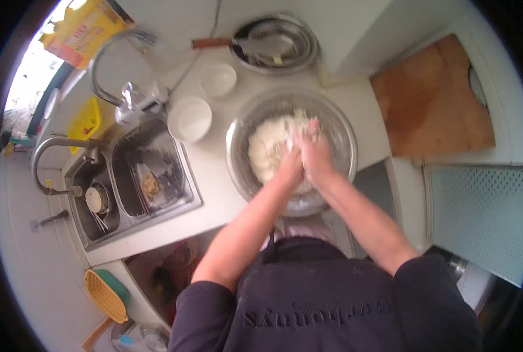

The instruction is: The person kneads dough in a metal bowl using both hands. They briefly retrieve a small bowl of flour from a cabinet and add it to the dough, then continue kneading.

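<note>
A large stainless steel bowl (pixel 231 160) stands on the pale countertop before me. Pale dough (pixel 263 149) fills much of it, mostly on the left side. My left hand (pixel 293 162) and my right hand (pixel 316 152) are pressed close together over the dough, inside the bowl's rim. Whitish dough or flour clings to the fingers. Motion blur hides how the fingers are bent and whether any dough is between them. Part of the dough lies hidden beneath both hands.
Two white bowls (pixel 190 119) stand left of the steel bowl. Behind it is a metal basin (pixel 312 57) with a wooden-handled tool (pixel 212 42) across it. A double sink (pixel 191 185) with faucets (pixel 95 75) lies left; a brown board (pixel 433 101) is at right.
</note>
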A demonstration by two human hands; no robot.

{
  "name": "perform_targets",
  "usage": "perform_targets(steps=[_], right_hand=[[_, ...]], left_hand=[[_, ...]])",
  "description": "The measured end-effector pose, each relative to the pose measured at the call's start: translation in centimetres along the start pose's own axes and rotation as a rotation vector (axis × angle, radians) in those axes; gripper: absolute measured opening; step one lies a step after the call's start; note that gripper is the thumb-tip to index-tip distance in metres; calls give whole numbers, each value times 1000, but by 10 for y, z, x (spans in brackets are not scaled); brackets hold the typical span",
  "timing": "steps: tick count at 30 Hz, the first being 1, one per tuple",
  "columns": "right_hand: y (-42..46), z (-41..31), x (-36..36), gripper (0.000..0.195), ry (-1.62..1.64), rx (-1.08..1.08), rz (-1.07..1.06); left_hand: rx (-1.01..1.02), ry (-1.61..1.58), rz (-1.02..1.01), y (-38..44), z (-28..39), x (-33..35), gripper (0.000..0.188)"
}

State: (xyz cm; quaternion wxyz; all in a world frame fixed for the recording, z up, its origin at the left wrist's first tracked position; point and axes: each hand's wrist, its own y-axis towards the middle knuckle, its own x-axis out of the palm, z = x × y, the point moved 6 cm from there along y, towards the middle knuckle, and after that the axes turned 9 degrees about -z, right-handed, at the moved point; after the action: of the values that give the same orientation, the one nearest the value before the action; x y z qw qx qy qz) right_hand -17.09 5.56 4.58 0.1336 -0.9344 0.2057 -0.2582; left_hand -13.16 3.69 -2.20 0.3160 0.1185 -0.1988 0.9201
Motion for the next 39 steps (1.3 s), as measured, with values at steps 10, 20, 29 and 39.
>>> perform_targets(steps=[10, 20, 29, 39], right_hand=[[15, 10, -6, 14, 655, 146, -124], [-13, 0, 20, 61, 1032, 205, -288], [-36, 4, 13, 65, -885, -490, -603], [-12, 7, -5, 59, -1599, -524, -467]], left_hand=[[176, 597, -186, 5, 62, -13, 32], [-14, -869, -192, 3, 44, -9, 17], [-368, -571, 154, -17, 66, 6, 26], [-374, -732, 182, -34, 42, 9, 58]])
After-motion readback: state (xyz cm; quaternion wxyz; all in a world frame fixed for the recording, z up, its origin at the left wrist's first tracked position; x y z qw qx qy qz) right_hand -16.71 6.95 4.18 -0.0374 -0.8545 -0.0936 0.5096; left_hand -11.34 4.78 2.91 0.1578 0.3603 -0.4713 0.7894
